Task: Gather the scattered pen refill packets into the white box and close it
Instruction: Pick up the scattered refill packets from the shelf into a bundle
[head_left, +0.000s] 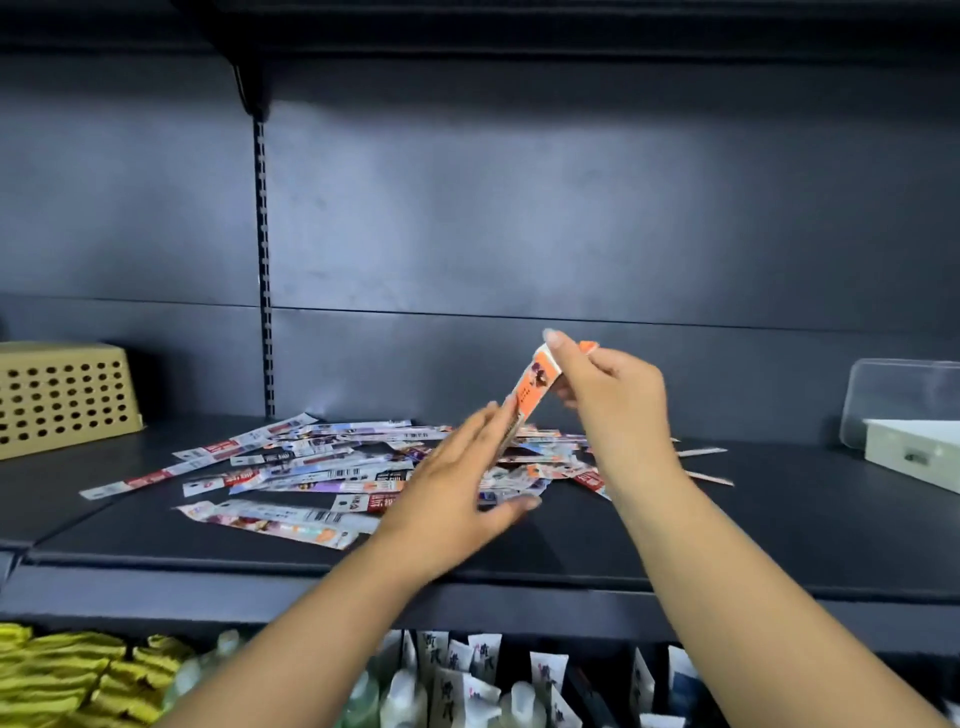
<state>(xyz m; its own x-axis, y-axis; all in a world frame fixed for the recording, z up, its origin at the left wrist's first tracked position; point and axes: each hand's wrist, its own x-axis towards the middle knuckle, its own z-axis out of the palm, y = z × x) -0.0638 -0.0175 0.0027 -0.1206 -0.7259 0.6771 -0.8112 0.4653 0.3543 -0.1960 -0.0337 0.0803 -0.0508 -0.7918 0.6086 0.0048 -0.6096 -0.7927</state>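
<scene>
The right hand (610, 400) pinches one orange packet (535, 392) and holds it up, tilted, above the pile of packets (332, 467) on the dark shelf (727, 530). The left hand (457, 483) has straight fingers touching the packet's low end. The pile has too many to count. One white box (914, 452) sits far right. One tan basket (62, 395) sits far left.
</scene>
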